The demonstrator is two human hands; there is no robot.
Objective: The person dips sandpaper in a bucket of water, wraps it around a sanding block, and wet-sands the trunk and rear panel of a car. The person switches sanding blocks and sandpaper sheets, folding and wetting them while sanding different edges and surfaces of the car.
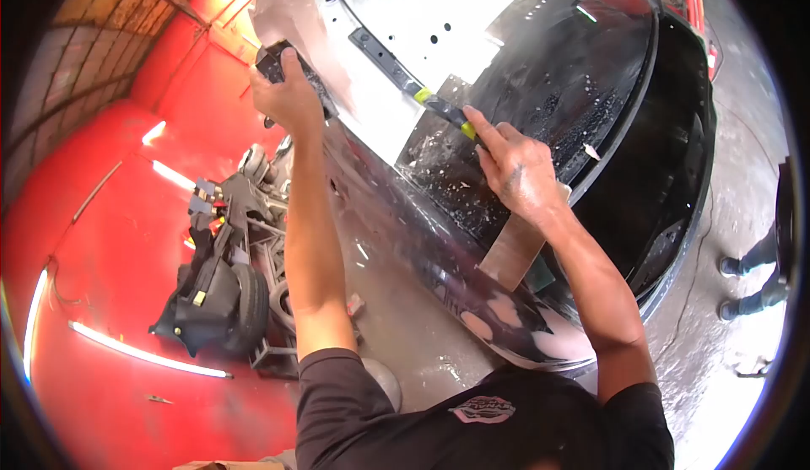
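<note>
My left hand (288, 99) is wrapped round a dark rectangular block (317, 90) wet with whitish specks, thumb on top. The block lies against the grey-white edge of a car body panel (291, 14). My right hand (516, 170) is closed on the near end of a long narrow bar (445, 112), black with lime-green bands. That bar reaches across a white panel (422, 23) with dark holes. Below the hand is dark, wet car glass (557, 65) with pale specks. A tan sheet (513, 251) lies partly under my right forearm.
Dark bodywork with pale pink patches (515, 318) curves close to my body. Stacked car parts, including a black bag-like piece (198, 305) and a tyre (249, 305), stand by the red wall (101, 242). Another person's legs (755, 276) show at far right on the grey floor (717, 369).
</note>
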